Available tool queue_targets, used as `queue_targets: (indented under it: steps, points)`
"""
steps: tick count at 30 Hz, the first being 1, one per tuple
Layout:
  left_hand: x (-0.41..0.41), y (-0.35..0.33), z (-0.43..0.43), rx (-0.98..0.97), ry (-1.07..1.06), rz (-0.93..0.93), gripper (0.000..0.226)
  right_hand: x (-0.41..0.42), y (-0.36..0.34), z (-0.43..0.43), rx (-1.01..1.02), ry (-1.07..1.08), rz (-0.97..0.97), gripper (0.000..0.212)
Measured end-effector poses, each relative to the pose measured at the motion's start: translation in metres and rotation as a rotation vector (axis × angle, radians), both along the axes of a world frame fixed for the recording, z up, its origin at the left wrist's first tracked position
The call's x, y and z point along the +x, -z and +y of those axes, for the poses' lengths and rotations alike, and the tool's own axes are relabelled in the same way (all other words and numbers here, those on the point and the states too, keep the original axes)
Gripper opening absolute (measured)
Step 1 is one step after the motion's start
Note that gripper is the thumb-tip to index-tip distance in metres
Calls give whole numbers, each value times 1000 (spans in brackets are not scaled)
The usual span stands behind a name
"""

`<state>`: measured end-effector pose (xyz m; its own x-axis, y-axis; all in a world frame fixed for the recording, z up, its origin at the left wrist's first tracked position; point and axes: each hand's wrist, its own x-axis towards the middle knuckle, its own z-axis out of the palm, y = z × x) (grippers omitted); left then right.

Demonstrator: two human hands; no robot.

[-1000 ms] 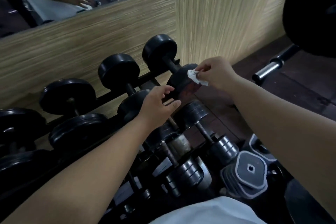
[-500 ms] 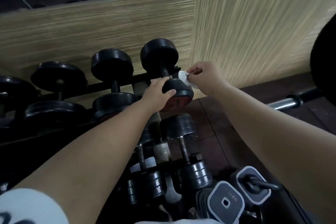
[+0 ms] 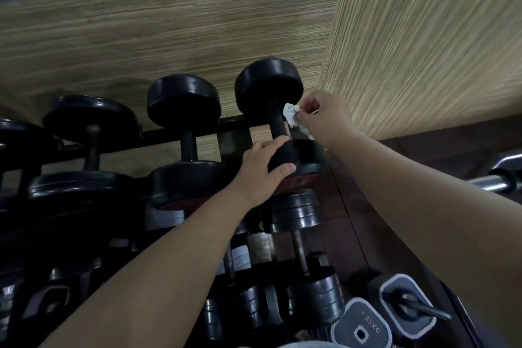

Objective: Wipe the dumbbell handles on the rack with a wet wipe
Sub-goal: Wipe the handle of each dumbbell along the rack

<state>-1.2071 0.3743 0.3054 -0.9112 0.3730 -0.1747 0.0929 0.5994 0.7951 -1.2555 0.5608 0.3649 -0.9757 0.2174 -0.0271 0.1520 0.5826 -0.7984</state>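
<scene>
Head view: pinching wet wipe (image 3: 291, 117) in right hand (image 3: 323, 118) just right of rightmost top-row dumbbell handle (image 3: 278, 121) on rack (image 3: 169, 133), long axis running near-far, left hand (image 3: 261, 171) fingers curled over its near weight head (image 3: 306, 154), steadying.

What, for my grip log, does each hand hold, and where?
Right hand pinches the wet wipe by one end; left hand grips the rightmost dumbbell by its near head.
</scene>
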Motion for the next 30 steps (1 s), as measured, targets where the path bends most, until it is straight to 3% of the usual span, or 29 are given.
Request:
queue_targets:
  steps: [9, 12, 16, 21, 26, 30]
  points:
    - [-2, 6, -2, 192, -52, -85, 54, -59, 26, -26, 243, -142, 97, 13]
    - [4, 10, 1, 284, -104, -61, 52, -67, 32, -29, 388, -234, 35, 20]
    - [13, 15, 5, 354, -211, -4, 63, -65, 32, -19, 371, -307, -94, 17]
    - [10, 23, 4, 454, -327, -100, 75, -51, 27, 1, 457, -570, -219, 12]
    - [11, 32, 6, 477, -332, -97, 70, -66, 35, -4, 283, -480, -44, 24]
    - [11, 34, 4, 469, -330, -109, 70, -90, 49, -6, 393, -483, 82, 27]
